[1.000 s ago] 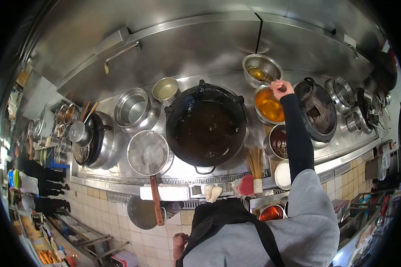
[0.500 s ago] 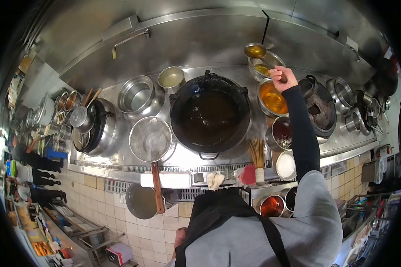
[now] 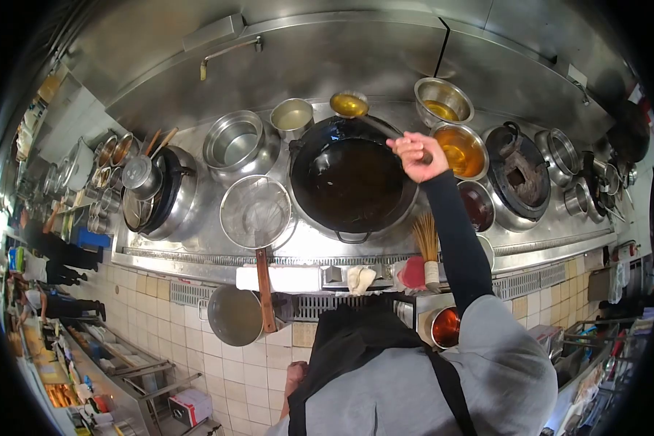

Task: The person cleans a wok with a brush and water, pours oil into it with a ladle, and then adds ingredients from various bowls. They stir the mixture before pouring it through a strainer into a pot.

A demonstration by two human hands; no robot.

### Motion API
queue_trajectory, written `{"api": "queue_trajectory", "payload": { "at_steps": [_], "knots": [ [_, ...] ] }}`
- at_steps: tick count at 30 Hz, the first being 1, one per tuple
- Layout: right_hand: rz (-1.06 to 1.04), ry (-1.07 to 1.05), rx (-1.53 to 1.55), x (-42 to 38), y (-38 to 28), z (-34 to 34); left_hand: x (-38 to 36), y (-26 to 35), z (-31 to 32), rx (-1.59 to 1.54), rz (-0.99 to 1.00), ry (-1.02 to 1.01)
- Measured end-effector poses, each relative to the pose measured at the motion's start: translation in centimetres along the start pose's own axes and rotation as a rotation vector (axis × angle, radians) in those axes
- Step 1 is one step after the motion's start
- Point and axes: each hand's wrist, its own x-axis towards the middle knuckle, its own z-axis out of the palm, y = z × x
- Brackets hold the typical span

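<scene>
My right hand (image 3: 419, 155) is closed around the handle of a ladle (image 3: 350, 105), whose bowl holds yellow, oil-like liquid. That bowl hangs above the far rim of a large black wok (image 3: 298, 190) with dark liquid inside. To the right of the wok stand a steel bowl with some yellow liquid (image 3: 466, 110) and a pot of orange liquid (image 3: 463, 151), close to my right hand. My left hand (image 3: 296, 376) hangs low beside my apron (image 3: 341, 341); its fingers are too hidden to read.
A wire strainer (image 3: 256, 212) with a wooden handle lies left of the wok, near steel pots (image 3: 234, 142). A bamboo brush (image 3: 426, 247) rests at the counter's front edge. A second black wok (image 3: 517, 171) sits far right. Other people (image 3: 58, 247) stand at far left.
My right hand has swung the filled ladle left, from above the steel bowl to the wok's far rim. The whole view has shifted slightly. My left hand stays low.
</scene>
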Motion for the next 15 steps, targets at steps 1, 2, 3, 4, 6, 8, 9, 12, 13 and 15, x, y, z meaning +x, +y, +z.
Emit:
{"api": "queue_trajectory", "payload": {
  "at_steps": [1,2,3,4,6,8,9,12,13,15],
  "knots": [
    [0.008,0.029,-0.006,-0.7,1.4,-0.3,-0.7,0.5,0.0,0.156,0.039,0.019],
    [0.003,0.062,-0.039,-1.4,2.6,-0.9,-1.1,0.6,0.0,0.312,0.079,0.037],
    [0.005,0.118,-0.084,-2.3,3.8,-1.3,0.0,-1.6,-0.4,0.426,0.293,0.022],
    [0.006,0.173,-0.128,-3.0,4.9,-1.6,1.5,-4.3,-1.0,0.538,0.509,0.006],
    [0.012,0.278,-0.278,-4.6,7.4,-2.0,3.7,-7.0,-1.7,0.637,0.671,-0.042],
    [0.008,0.328,-0.465,-5.3,8.9,-4.7,4.8,-7.7,-2.0,0.62,0.557,-0.108],
    [-0.065,0.412,-0.629,-5.9,10.6,-4.9,4.7,-7.2,-2.3,0.546,0.487,-0.154],
    [-0.245,0.637,-1.196,-7.7,14.9,-6.4,5.6,-4.8,-3.2,0.346,0.383,-0.228],
    [-0.26,0.718,-1.392,-8.4,16.3,-6.4,5.9,-3.9,-3.4,0.292,0.424,-0.213],
    [-0.4,0.7,-1.73,-10.7,17.8,-8.1,7.1,-1.9,-4.2,0.095,0.3,-0.231]
  ]
}}
